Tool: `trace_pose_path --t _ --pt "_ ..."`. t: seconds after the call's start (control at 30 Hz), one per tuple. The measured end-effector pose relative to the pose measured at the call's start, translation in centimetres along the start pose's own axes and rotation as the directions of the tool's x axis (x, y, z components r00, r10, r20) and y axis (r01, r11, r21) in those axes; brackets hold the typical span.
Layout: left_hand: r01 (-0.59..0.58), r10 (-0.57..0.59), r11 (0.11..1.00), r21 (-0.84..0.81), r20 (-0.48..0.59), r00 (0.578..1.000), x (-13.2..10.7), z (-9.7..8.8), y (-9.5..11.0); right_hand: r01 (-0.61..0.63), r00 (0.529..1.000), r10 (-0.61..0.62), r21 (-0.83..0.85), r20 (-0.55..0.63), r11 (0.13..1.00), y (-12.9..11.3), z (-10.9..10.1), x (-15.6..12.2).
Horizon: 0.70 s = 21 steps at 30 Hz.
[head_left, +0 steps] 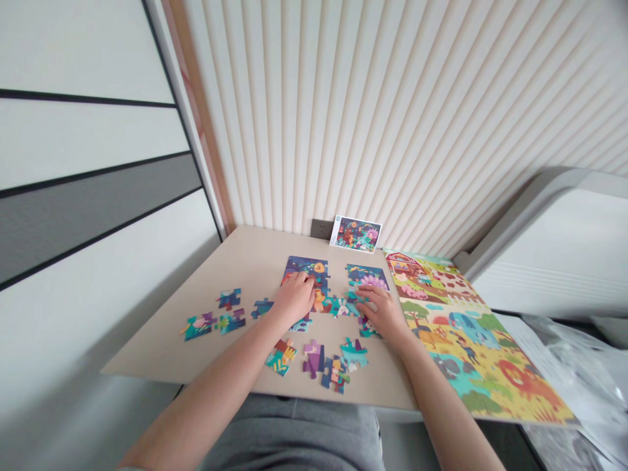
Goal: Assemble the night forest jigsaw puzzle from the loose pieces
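Loose pieces (pixel 216 317) lie scattered on the counter (pixel 161 347) at left. The left hand (pixel 293 297) lies with its grip loosely open, pressing down on the half-built puzzle (pixel 308 271) and holding nothing. The right hand (pixel 385 311), grip spread, rests its fingertips on a teal piece (pixel 354 298) beside it. This looks like seating a piece; fitting another would call for lifting one. A farm puzzle (pixel 471 327) lies at right.

Beige surface (pixel 196 314); teal, blue and orange puzzle pieces (pixel 314 356); a yellow-green farm-scene board (pixel 471 340); cream ribbed wall (pixel 392 111).
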<state>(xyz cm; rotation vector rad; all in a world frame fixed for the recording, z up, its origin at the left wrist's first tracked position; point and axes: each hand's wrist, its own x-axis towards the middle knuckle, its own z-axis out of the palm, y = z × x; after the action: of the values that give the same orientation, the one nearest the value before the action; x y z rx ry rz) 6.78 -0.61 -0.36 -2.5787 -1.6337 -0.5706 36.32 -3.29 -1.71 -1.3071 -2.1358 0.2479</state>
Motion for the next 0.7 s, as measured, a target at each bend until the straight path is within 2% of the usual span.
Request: trace_pose_path --t 0.37,0.7 --pt "0.005 -0.005 1.0 -0.015 0.007 1.0 0.0 0.0 0.1 -0.042 0.997 0.046 0.073 -0.063 0.996 0.4 -0.5 1.4" --pt "0.003 -0.003 1.0 -0.009 0.007 1.0 -0.1 -0.1 0.1 -0.049 0.999 0.049 0.125 0.007 0.991 0.5 0.9 2.4"
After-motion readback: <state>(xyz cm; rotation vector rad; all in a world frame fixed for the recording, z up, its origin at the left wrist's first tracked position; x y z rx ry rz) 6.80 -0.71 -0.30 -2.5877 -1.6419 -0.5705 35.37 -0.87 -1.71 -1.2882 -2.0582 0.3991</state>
